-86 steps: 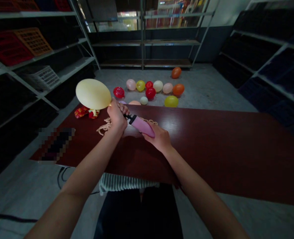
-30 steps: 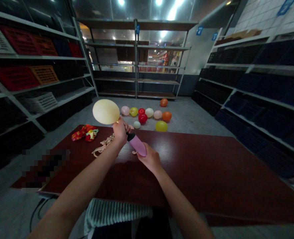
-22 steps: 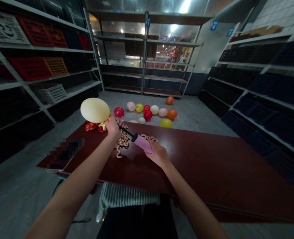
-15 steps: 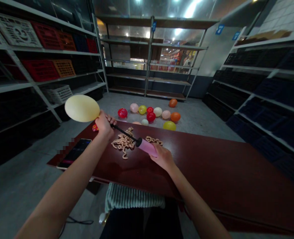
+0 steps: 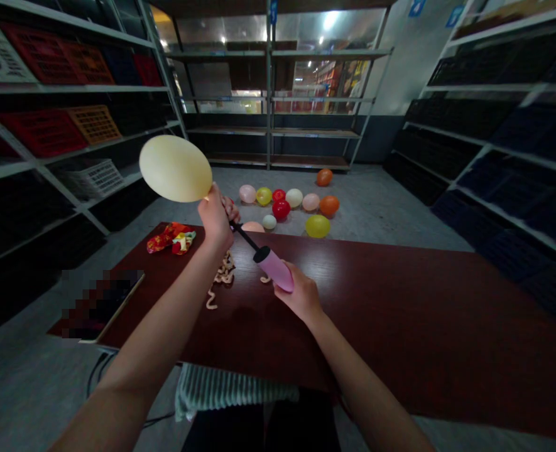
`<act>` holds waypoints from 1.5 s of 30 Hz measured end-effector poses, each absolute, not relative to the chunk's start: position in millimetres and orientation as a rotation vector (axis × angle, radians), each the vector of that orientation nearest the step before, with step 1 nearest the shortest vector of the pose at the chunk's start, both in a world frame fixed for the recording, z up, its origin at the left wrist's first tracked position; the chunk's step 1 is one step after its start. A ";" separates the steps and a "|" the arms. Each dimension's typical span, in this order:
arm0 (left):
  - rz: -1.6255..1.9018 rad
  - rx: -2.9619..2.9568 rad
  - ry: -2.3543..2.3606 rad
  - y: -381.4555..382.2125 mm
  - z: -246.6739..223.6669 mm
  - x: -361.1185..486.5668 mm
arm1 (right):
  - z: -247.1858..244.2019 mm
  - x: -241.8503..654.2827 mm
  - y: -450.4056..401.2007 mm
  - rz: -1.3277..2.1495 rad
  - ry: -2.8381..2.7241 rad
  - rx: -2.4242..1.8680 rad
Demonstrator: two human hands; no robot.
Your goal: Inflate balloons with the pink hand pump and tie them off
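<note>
My left hand (image 5: 218, 216) is closed around the neck of a pale yellow balloon (image 5: 176, 168), which is inflated and points up to the left. The black rod (image 5: 247, 238) of a hand balloon pump runs from that hand into the pump's pink barrel (image 5: 276, 270). My right hand (image 5: 301, 294) is wrapped around the barrel's lower end. Where the balloon's neck meets the pump is hidden by my left fingers. Below and partly behind my left forearm, a pile of beige curly balloons (image 5: 224, 270) lies on the dark red table (image 5: 391, 314).
A red and yellow crumpled packet (image 5: 170, 238) lies at the table's left, and a partly pixelated flat device (image 5: 105, 307) nearer me. Several inflated balloons (image 5: 281, 209) rest on the floor beyond the table. Shelves with crates (image 5: 96, 122) stand left, with more racks behind and right.
Less of the pump's rod shows between my hands, and the balloon looks slightly larger. My view has shifted, with balloon and left hand now further right and higher. The packet shows more fully.
</note>
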State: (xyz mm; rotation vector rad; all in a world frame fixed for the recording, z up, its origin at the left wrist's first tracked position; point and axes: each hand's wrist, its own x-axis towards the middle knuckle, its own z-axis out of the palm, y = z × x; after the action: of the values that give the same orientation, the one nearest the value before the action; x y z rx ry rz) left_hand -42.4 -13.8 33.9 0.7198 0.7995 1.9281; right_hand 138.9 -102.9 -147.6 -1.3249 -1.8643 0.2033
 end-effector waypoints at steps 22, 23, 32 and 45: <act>1.819 0.380 0.887 -24.9 -32.7 -65.1 | -143.4 126.9 -107.1 -0.018 -2.079 -1.357; 1.833 0.363 0.883 -26.2 -31.1 -73.5 | -144.0 127.0 -107.8 -0.049 -2.101 -1.347; 2.021 0.339 0.890 -41.8 2.0 -151.1 | -145.5 124.1 -110.1 -0.211 -2.181 -1.152; 2.145 0.471 0.806 -10.9 51.9 -77.5 | -149.1 140.9 -103.0 -0.010 -1.838 -1.336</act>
State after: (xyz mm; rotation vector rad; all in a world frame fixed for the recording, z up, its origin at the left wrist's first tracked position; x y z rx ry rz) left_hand -77.5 -10.9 51.9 0.4714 0.8061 2.1449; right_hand 140.9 -103.0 -149.1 -1.3356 -1.8378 -0.0104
